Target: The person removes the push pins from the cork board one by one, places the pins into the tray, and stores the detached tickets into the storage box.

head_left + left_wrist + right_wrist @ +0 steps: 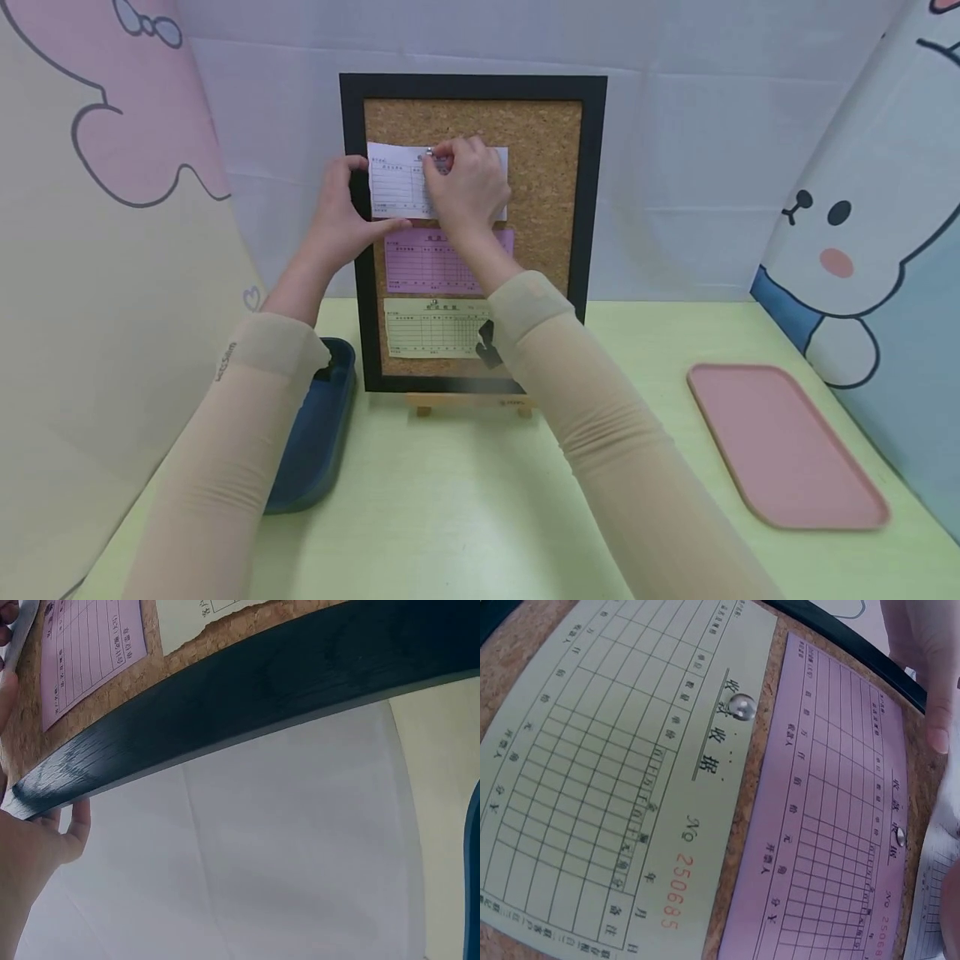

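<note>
A black-framed cork board [551, 167] stands upright on a small wooden easel [468, 404]. Three slips hang on it: white [393, 183] on top, pink [427, 262] in the middle, yellow [427, 329] at the bottom. My left hand [341, 217] grips the frame's left edge [262, 690], fingers behind it and thumb [930, 675] on the white slip's lower left corner. My right hand [465, 187] pinches a silver pushpin [429, 152] at the white slip's top edge. Pins hold the yellow slip [742, 707] and the pink slip [900, 836].
A dark blue tray [315, 442] lies on the green table [465, 517] left of the board, partly under my left forearm. A pink tray [780, 442] lies at the right. Cartoon-printed backdrop panels close in both sides and the back.
</note>
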A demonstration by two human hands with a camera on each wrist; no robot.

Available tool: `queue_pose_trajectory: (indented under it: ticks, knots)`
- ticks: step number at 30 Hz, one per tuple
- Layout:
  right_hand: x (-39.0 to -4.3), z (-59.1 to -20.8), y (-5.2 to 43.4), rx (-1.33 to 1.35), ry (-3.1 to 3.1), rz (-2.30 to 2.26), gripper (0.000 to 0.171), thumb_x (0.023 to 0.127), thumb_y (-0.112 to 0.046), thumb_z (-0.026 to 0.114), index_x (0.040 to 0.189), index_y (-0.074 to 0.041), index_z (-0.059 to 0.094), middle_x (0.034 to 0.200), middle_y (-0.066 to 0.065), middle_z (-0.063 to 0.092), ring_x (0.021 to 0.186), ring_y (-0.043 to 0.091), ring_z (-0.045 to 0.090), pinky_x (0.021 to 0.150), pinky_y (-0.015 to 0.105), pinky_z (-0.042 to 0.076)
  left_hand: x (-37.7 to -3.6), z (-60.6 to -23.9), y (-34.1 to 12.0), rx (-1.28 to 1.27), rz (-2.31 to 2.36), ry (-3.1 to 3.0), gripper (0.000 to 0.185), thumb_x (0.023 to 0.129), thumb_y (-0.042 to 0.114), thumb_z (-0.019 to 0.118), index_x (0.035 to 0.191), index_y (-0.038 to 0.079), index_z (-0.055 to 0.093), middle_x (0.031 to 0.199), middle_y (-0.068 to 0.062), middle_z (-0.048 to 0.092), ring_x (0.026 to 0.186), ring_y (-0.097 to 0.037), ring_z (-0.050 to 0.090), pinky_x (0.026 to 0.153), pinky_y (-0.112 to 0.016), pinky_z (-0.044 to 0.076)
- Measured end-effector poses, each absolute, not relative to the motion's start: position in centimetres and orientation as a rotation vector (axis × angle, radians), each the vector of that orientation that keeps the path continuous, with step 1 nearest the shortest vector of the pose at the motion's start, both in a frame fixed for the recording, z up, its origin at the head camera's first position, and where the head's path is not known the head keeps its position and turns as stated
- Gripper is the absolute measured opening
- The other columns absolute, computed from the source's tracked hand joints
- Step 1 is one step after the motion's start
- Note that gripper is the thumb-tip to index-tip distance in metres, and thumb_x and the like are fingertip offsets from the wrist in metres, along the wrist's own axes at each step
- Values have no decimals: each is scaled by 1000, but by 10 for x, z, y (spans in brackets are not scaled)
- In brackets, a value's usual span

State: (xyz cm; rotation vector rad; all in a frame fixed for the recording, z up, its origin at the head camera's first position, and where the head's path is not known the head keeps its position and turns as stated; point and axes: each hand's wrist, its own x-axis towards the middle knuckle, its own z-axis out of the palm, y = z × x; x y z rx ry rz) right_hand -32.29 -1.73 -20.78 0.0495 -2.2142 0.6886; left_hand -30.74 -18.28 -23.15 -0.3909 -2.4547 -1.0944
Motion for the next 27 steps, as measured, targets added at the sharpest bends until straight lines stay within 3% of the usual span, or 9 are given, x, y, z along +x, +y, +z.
queue_pose_trajectory:
  ticks: [5, 11, 27]
  knots:
    - [-323, -209, -21, 28, -2201, 684, 23, 88, -46, 60, 93, -25, 69, 92, -9, 64, 83, 10, 56, 61, 26, 43, -307, -236, -183, -319, -1208, -2497, 64, 73, 48, 77, 116, 10, 49, 154, -3, 14, 140, -22, 19, 112, -43, 20]
    - [-323, -208, -23, 33, -2170, 685, 22, 88, -43, 60, 91, -24, 70, 92, -8, 65, 83, 10, 57, 61, 25, 44, -313, -236, -180, -259, -1344, -2369, 40, 90, 44, 59, 101, 6, 56, 144, -3, 31, 130, -19, 31, 106, -38, 32]
    - [-327, -208, -25, 40, -2153, 668, 20, 89, -37, 57, 91, -22, 70, 92, -7, 65, 82, 11, 57, 60, 24, 43, -312, -233, -174, -202, -1372, -2311, 35, 92, 38, 58, 97, 3, 59, 141, -4, 36, 127, -19, 34, 105, -35, 35]
